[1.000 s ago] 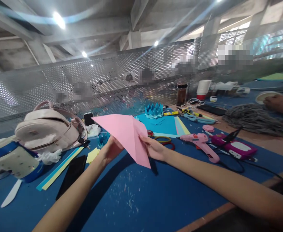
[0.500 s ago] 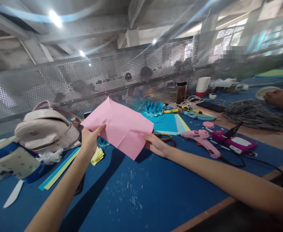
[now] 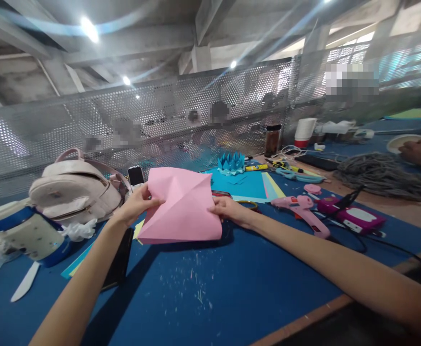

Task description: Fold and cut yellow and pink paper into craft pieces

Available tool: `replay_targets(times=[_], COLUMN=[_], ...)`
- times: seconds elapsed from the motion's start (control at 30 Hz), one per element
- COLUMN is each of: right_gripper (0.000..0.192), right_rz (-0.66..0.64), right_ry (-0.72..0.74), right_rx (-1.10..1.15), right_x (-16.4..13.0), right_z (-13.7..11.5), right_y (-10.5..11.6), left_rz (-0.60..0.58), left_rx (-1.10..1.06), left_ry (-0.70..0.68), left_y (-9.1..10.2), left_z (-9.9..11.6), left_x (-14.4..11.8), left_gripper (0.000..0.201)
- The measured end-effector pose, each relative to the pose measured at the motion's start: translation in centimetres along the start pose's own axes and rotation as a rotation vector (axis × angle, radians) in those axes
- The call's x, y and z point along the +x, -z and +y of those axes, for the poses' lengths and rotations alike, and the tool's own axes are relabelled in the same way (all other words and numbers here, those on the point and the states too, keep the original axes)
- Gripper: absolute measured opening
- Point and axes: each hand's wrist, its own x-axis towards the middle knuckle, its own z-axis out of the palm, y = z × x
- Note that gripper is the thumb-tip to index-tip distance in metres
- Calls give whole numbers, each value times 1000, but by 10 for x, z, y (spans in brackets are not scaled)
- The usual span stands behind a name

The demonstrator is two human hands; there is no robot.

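Both bare forearms reach forward and converge on the pink paper sheet (image 3: 181,206), the one landmark here. The left hand (image 3: 136,205) sits at the sheet's upper left corner, wrist slightly bent, thumb on the near face and fingers curled behind the edge in a pinch. The right hand (image 3: 228,211) grips the sheet's right edge at mid-height, palm turned down, its fingers closed on the paper, arm stretched long from the lower right.

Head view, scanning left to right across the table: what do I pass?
Blue-banded container → pink backpack → left hand → pink paper → right hand → pink glue gun → grey yarn pile
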Motion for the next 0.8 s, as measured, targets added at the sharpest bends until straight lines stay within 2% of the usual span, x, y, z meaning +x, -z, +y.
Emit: replay_targets(times=[0.17,0.27,0.37,0.47,0.57,0.63,0.8], right_gripper=[38,38,36,36,39,45,49], right_rz=[141,234,339,420,430,406,297], right_ry=[30,83,162,230,261,267,192], right_rx=[-84,-115,-139,-145,-129,-108,-119], right_x=[3,4,4,5,6,5,0], right_z=[3,-3,-7,-6,-4,-4,-3], right_y=[3,11,18,22,20,16,6], left_rz=[144,213,158,19,-97,-116,8], left_rx=[72,61,-5,-69,-84,-84,-105], left_ry=[-29,-57,-19,88,181,199,114], left_y=[-5,-8,-13,-18,-21,-24,-29], left_z=[-12,-16,-15,-14,-16,-20,-28], left_x=[10,13,11,5,1,1,6], left_gripper=[31,29,37,48,47,42,40])
